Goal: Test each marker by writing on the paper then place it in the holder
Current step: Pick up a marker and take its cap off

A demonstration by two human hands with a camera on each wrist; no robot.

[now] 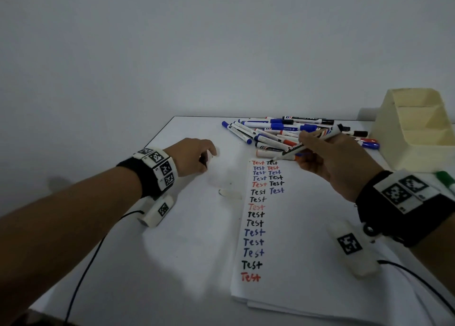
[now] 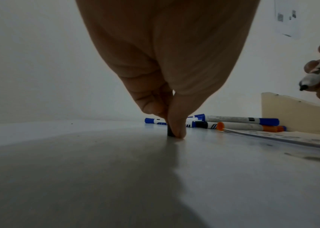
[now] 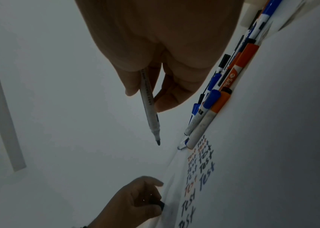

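Table point(image 1: 187, 239): smooth, white.
Right hand point(image 1: 337, 163): pinching uncapped black marker point(image 1: 307, 145) above paper point(image 1: 307, 239).
Left hand point(image 1: 192, 157): pinching black cap point(image 2: 170, 132) against table.

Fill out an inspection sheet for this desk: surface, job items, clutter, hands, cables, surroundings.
Surface: white table, paper lying on it with rows of "Test" in red, black and blue.
Job's things: uncapped black marker held above the paper; marker pile behind the paper; cream holder at far right, no markers visible inside.
Clutter: green-capped marker near the holder.
Grippers: right hand has its grip on the marker; left hand pinches a black cap on the table.
Cables: black cable from each wrist unit.
Surroundings: plain white wall.
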